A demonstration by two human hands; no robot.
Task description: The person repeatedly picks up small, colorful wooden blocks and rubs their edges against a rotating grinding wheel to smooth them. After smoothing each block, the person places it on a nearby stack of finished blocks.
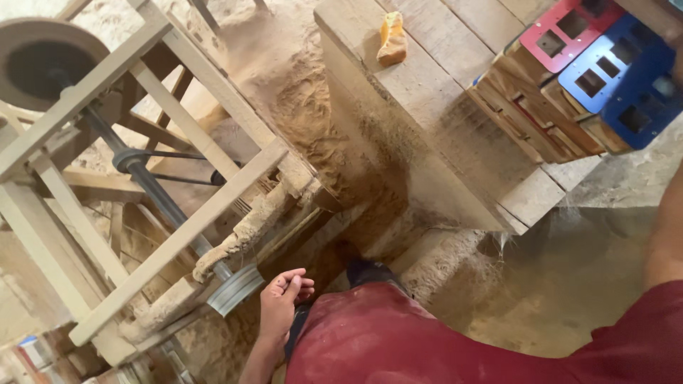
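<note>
My left hand (283, 299) hangs low in the lower middle of the frame, fingers loosely curled and holding nothing, just beside the grey metal pulley (235, 287) that sits at the near end of a long steel shaft (153, 186). The pulley is a dull, grooved, round wheel, dusted with sawdust, its face turned toward the bottom right of the frame. The shaft it rides on runs on a diagonal from the upper left down to the lower middle, its long axis pointing at my hand, and a dark belt (178, 167) loops off a smaller wheel partway up it. All of this sits inside a pale wooden frame (178, 235) of crossed beams that fills the left half of the picture, caked with sawdust. My right hand is out of view; only the bare forearm (667, 227) shows at the right edge, so I cannot tell whether it grips anything. At the top right, a plank worktop (434, 92) carries an orange-yellow sponge block (392, 39) and stacked wooden boxes with red (569, 32) and blue (626, 78) panels cut with square holes.
</note>
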